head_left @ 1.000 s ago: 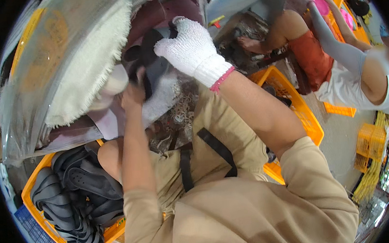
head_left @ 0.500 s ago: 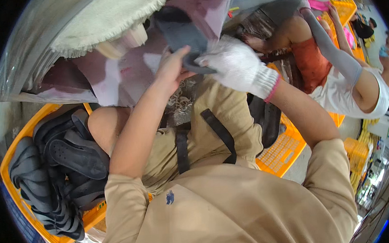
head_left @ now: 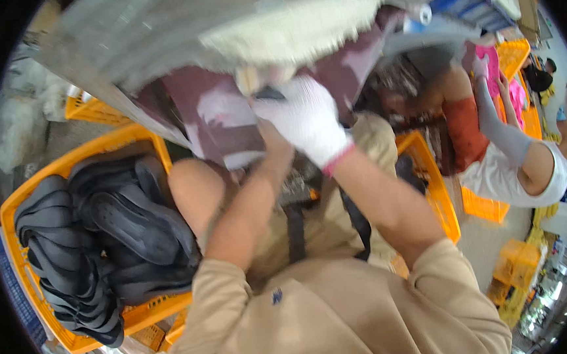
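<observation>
Onlooker: Beneath a grey hood (head_left: 130, 49), the gloved right hand (head_left: 302, 113) is closed on a dark piece (head_left: 269, 94), which pokes out at its far left side, just below a frayed pale cloth (head_left: 293, 35).

Visitor: And the left hand (head_left: 275, 135)?

Onlooker: Bare, tucked just beside the other on the near left. I can't tell whether it grips: blur and the right hand mask its fingers.

Visitor: How should that piece be held, standing where you are?

Onlooker: Firmly with both hands, I'd say, fingertips kept behind the exposed edge, pressure light and even near the pale block (head_left: 247, 81). A loose knitted cuff (head_left: 339, 160) could snag if anything there turns.

Visitor: What can't be made out?

Onlooker: Most of the dark piece, covered by the right hand, and whether it touches the block. The hood's far end is cut off. At left, dark shoe-shaped pieces (head_left: 139, 230) show plainly in an orange crate (head_left: 149, 311); the right-hand crate (head_left: 439, 199) is partly hidden by the forearm (head_left: 390, 202).
</observation>
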`<state>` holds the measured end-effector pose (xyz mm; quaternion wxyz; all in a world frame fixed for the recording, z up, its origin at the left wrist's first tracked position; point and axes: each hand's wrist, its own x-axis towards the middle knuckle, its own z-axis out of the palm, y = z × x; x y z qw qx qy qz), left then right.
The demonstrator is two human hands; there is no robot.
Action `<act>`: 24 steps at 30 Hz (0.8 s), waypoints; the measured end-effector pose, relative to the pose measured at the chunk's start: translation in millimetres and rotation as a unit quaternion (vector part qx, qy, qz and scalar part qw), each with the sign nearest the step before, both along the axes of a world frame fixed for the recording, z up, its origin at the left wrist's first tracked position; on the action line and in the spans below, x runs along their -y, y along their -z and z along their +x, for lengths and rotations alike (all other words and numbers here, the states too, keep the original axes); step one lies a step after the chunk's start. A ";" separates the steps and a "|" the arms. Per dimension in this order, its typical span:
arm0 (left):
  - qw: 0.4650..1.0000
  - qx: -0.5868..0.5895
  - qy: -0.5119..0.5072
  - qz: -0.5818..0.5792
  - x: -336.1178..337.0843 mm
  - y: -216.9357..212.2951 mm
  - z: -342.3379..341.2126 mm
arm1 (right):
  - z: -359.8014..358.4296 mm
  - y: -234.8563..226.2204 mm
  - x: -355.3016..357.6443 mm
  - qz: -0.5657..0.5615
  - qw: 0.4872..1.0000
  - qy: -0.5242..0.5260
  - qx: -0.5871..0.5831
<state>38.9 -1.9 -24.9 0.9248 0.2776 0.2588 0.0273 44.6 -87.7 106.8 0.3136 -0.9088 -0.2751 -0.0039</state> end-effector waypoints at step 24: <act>0.993 -0.041 0.049 -0.100 -35.5 0.1 8.5 | -14.3 53.8 4.4 0.085 0.988 0.039 0.123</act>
